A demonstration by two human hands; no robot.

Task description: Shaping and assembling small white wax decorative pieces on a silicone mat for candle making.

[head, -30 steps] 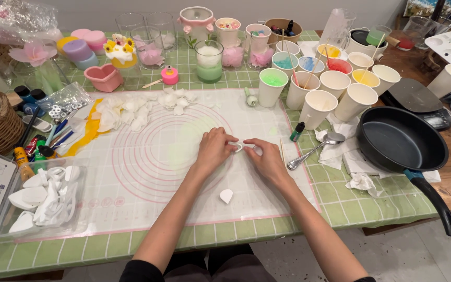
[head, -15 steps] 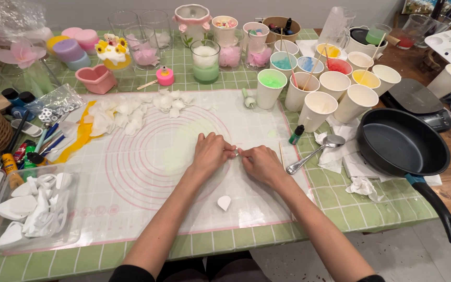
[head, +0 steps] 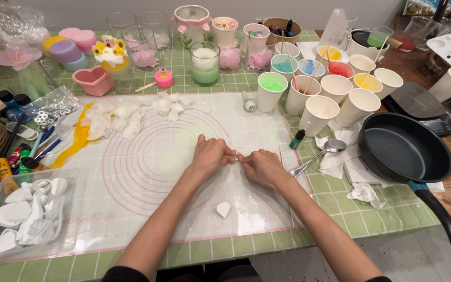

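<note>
Head | left hand point(head: 211, 155), right hand point(head: 261, 166) pinch small white piece point(head: 236, 156) | translucent silicone mat point(head: 147, 172)

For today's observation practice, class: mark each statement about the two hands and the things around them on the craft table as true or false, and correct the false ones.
1. The left hand and right hand meet fingertip to fingertip over the white mat. True.
2. The black pan holds a spoon. False: the pan is empty, and the spoon lies on paper beside it.
3. A small white petal piece lies on the mat near the person. True.
4. The green-filled cup lies tipped over. False: it stands upright.
</note>
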